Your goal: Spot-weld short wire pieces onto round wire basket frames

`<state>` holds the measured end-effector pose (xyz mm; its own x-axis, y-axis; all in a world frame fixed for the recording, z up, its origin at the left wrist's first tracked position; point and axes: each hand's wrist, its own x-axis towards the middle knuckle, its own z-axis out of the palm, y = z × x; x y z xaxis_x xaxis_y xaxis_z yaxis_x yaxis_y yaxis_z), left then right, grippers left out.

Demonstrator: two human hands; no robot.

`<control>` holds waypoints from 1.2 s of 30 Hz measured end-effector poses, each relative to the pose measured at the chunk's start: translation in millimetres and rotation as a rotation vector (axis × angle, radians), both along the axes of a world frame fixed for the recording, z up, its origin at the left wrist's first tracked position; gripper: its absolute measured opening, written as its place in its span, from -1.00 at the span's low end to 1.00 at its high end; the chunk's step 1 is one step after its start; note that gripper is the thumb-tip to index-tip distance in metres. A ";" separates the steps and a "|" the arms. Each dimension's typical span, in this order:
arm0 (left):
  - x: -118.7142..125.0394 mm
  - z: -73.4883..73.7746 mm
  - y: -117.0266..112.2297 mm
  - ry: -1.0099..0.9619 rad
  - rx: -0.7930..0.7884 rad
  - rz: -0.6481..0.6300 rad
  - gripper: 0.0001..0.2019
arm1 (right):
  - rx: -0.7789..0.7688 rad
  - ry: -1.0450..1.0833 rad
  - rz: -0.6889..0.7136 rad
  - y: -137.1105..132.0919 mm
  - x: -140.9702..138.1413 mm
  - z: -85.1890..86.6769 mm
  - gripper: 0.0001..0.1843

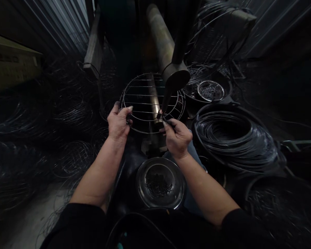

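A round wire rack (145, 95) with parallel crossbars and rings of wire is held between the arms of what looks like a spot welder. My left hand (119, 121) grips its left rim, with the thumb on top and the fingers curled under. My right hand (178, 135) is closed in a pinch on a thin dark piece (167, 120) at the near rim, just below the upper electrode (167, 98). A small orange glow shows at the electrode tip. The thin piece's exact kind is hard to make out. The lower brass-coloured arm (153, 93) passes beneath the rack.
A metal bowl (138, 188) with short dark pieces sits near my lap. To the right lie a coil of wire (259, 145) in a dark tub and a small dish (210, 81) of small pieces. Wire racks (76, 157) are piled at left. The thick upper welder arm (162, 38) hangs ahead.
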<state>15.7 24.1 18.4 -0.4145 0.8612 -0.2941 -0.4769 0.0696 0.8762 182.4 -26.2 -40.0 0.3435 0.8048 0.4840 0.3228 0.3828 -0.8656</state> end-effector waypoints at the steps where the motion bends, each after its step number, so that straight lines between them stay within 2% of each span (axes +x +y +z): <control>1: -0.1 -0.1 0.8 0.004 0.002 -0.003 -0.17 | -0.009 0.019 0.004 1.3 -0.3 -0.1 -0.92; 9: 0.3 0.8 1.6 0.021 0.027 -0.017 -0.18 | -0.086 0.273 0.079 7.5 -3.6 7.7 -0.88; 15: -1.2 2.4 2.7 -0.004 -0.012 -0.001 -0.14 | -0.103 0.352 0.082 8.5 -7.6 18.0 -0.89; 29: -5.3 -2.6 13.5 0.033 -0.053 -0.017 -0.16 | -0.195 0.365 0.109 15.2 -4.6 28.5 -0.88; 36: -2.6 3.1 12.5 0.015 -0.068 -0.009 -0.11 | -0.254 0.195 0.223 5.7 13.5 24.1 -0.90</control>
<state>13.1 36.5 21.5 -0.4117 0.8433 -0.3456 -0.4630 0.1331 0.8763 195.9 -20.5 -15.9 0.2128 0.9559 0.2023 0.0760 0.1903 -0.9788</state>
